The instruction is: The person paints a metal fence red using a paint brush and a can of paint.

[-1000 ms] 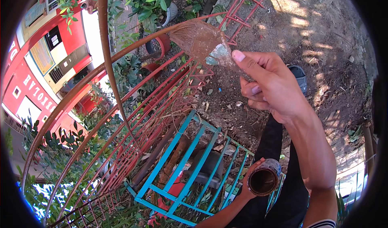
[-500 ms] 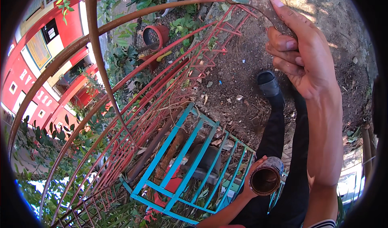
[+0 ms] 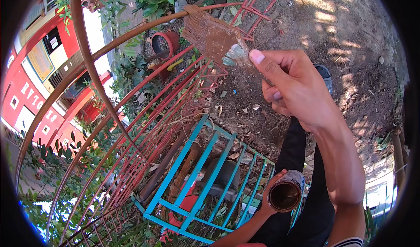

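Rust-red metal railing (image 3: 131, 129) curves from lower left to the upper centre; a turquoise frame (image 3: 205, 177) leans behind it over bare soil (image 3: 350, 50). Right hand (image 3: 297, 89), fingers clamped on the handle, holds a paintbrush (image 3: 216, 39) whose long axis runs up-left from the fingertips, brown bristles touching the top rail. Left hand (image 3: 271, 194), fingers wrapped around it, holds a small paint can (image 3: 286, 193) low, open mouth facing the camera.

Right hand (image 3: 297, 89): holds paintbrush (image 3: 214, 39), bristles against curved railing bar (image 3: 131, 35)
Left hand (image 3: 269, 199): holds open paint can (image 3: 286, 194)
Below: teal frame (image 3: 197, 181)
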A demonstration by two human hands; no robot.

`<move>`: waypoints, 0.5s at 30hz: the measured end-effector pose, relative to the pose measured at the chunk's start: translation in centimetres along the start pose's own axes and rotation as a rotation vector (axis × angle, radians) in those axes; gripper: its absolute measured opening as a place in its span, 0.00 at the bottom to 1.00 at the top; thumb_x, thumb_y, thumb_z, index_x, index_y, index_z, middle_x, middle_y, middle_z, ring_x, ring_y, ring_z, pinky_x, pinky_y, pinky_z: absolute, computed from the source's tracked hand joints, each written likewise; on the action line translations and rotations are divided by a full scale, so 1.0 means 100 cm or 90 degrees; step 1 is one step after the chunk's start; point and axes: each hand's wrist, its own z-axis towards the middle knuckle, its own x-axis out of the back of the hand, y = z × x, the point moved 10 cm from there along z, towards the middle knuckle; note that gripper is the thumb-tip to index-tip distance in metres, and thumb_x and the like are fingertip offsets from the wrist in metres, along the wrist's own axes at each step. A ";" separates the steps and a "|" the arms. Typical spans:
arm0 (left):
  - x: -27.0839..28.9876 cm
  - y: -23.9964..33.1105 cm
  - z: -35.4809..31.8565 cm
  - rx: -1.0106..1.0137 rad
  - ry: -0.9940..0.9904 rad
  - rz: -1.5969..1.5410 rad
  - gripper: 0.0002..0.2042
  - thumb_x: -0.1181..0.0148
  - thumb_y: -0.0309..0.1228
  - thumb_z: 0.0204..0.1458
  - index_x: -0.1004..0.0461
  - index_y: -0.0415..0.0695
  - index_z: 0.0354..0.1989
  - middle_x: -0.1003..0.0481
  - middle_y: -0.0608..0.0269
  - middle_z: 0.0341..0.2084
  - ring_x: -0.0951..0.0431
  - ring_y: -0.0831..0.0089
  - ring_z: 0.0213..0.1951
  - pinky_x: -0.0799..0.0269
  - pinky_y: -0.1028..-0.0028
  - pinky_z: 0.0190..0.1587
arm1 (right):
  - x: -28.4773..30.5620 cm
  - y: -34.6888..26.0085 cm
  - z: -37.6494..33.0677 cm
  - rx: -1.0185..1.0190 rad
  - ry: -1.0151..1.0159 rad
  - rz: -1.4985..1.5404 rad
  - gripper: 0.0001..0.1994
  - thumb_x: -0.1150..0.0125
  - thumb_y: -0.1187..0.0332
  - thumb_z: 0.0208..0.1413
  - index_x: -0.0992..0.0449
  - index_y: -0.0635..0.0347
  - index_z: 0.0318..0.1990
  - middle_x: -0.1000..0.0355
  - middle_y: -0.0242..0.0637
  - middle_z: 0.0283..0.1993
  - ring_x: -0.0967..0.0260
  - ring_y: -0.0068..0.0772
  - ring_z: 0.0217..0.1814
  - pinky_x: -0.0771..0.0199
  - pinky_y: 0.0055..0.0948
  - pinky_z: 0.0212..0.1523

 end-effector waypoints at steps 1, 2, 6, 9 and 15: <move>-0.008 0.011 0.003 -0.047 -0.035 0.124 0.35 0.34 0.25 0.60 0.44 0.41 0.75 0.46 0.47 0.76 0.41 0.55 0.75 0.33 0.52 0.73 | 0.003 -0.005 0.001 0.006 0.009 0.015 0.20 0.42 0.54 0.72 0.21 0.63 0.34 0.35 0.25 0.19 0.46 0.11 0.19 0.48 0.22 0.18; -0.015 0.019 0.003 -0.094 -0.070 0.249 0.33 0.36 0.25 0.62 0.44 0.41 0.75 0.46 0.47 0.76 0.41 0.55 0.75 0.33 0.51 0.72 | 0.006 -0.013 0.002 0.011 0.013 0.061 0.18 0.42 0.54 0.72 0.23 0.59 0.35 0.41 0.21 0.18 0.52 0.09 0.17 0.55 0.19 0.16; 0.009 -0.005 -0.001 0.017 -0.003 0.011 0.37 0.32 0.24 0.59 0.44 0.40 0.75 0.47 0.47 0.76 0.42 0.55 0.76 0.33 0.51 0.73 | 0.018 -0.032 0.010 0.038 0.052 0.082 0.16 0.40 0.52 0.71 0.24 0.54 0.37 0.48 0.17 0.18 0.59 0.05 0.15 0.62 0.14 0.13; 0.004 0.000 -0.001 -0.035 -0.032 0.067 0.40 0.29 0.24 0.55 0.45 0.40 0.75 0.47 0.46 0.76 0.43 0.55 0.76 0.34 0.52 0.73 | 0.023 -0.033 0.017 0.048 0.062 0.101 0.16 0.40 0.52 0.71 0.25 0.53 0.36 0.47 0.16 0.18 0.59 0.04 0.15 0.61 0.13 0.13; -0.020 0.016 0.002 -0.102 -0.051 0.330 0.27 0.39 0.30 0.65 0.40 0.47 0.72 0.41 0.49 0.72 0.44 0.56 0.76 0.38 0.51 0.75 | 0.026 -0.045 0.037 -0.027 0.003 0.182 0.16 0.45 0.54 0.73 0.24 0.58 0.39 0.41 0.25 0.17 0.52 0.14 0.15 0.54 0.21 0.15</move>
